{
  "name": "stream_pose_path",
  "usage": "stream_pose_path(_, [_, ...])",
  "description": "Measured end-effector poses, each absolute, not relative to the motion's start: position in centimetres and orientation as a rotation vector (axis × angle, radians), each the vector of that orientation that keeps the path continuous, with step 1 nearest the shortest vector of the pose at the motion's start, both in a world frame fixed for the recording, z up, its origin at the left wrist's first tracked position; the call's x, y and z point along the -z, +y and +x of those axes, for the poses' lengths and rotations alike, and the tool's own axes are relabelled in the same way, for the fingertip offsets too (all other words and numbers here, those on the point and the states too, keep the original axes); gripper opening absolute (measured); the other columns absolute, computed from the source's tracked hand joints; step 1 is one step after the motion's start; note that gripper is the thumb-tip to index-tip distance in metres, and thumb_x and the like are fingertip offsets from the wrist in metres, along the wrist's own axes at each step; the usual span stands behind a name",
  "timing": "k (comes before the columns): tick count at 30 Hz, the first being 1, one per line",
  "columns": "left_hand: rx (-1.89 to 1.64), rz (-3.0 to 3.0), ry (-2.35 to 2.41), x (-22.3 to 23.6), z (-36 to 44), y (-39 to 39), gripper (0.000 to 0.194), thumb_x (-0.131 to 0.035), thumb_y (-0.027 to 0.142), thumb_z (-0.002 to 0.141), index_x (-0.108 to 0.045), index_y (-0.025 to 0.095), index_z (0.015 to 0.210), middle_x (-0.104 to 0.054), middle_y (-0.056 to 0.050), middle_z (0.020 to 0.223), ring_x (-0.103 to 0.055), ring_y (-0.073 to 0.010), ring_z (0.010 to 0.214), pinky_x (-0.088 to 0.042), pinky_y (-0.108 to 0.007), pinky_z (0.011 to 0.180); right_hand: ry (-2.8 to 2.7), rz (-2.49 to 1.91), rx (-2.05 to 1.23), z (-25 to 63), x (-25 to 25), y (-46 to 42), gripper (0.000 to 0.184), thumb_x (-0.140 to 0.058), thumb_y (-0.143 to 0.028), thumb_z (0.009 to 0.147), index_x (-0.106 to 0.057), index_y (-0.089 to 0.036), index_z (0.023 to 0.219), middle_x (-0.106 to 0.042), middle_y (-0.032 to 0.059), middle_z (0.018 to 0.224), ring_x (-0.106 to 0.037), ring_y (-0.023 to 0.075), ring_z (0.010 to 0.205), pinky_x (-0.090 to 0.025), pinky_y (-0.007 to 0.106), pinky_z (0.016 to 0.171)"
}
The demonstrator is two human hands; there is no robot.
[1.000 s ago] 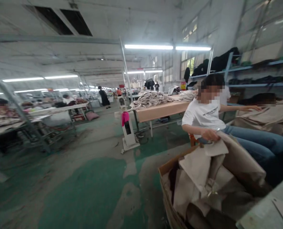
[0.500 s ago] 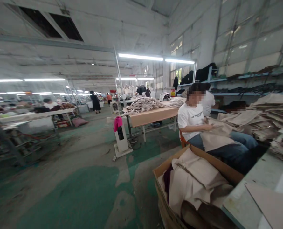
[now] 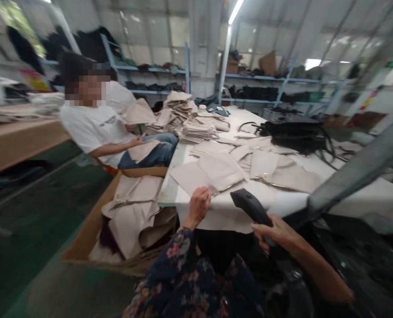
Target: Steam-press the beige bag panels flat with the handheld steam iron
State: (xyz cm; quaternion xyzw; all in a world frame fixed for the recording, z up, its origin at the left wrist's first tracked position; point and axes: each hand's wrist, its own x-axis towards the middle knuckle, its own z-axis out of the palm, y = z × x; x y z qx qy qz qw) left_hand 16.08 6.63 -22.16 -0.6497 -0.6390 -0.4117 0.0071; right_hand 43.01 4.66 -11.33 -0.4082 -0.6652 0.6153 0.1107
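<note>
My left hand (image 3: 199, 206) sits curled at the near edge of the white table (image 3: 236, 216), its fingers at the lower corner of a beige fabric panel (image 3: 218, 170). A floral sleeve (image 3: 179, 269) covers that forearm. My right hand (image 3: 276, 234) grips a black plastic handle (image 3: 251, 207), which rises up and to the left from my fingers. The rest of that black object is hidden by my hand. Another beige panel (image 3: 291, 174) with a thin metallic strip along its edge lies to the right on the tabletop.
A cardboard box (image 3: 93, 225) of beige panels stands left of me. Beyond it sits a co-worker in a white T-shirt (image 3: 93, 128), with fabric on their lap. Stacked panels (image 3: 186, 121) and a heap of black straps (image 3: 292, 132) lie on the table. A grey bar (image 3: 355, 168) crosses the right.
My view has swung right from the long aisle to the white table, and both my hands have come into view. The seated co-worker now appears at the left.
</note>
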Motion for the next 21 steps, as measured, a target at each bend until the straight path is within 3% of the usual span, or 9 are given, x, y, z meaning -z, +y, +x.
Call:
stream_pose_path(5, [1.292,-2.009,-1.916,22.7,15.0,6.8,0.022,-0.046,0.017,0.091,-0.068,0.016,0.096,-0.067,-0.014,0.108,-0.06,-0.024,0.106,-0.044,-0.045,0.103,-1.848,-1.253,-1.819,41.3,11.3,3.4,0.034,-0.067,-0.044,0.072,-0.048,-0.017,0.063,-0.05,-0.004,0.044,-0.046,0.0101,0.036,-0.04,0.021,0.037])
stream_pose_path(16, [1.387,-1.984,-1.922,23.0,14.6,6.9,0.024,-0.044,0.022,0.089,-0.068,0.021,0.09,-0.068,-0.01,0.106,-0.061,-0.0236,0.106,-0.046,-0.042,0.101,-1.896,-1.263,-1.787,35.9,12.9,7.0,0.023,-0.063,-0.03,0.075,-0.051,-0.015,0.062,-0.052,-0.0029,0.046,-0.048,0.0092,0.036,-0.041,0.018,0.034])
stream_pose_path(21, [1.581,-2.003,-2.032,17.9,16.4,4.1,0.023,-0.046,0.025,0.086,-0.069,0.022,0.089,-0.07,-0.009,0.096,-0.065,-0.0256,0.095,-0.051,-0.043,0.092,-1.718,-1.268,-1.652,37.8,10.6,8.4,0.025,-0.066,-0.034,0.073,-0.05,-0.017,0.063,-0.05,-0.0037,0.042,-0.047,0.0101,0.036,-0.042,0.02,0.036])
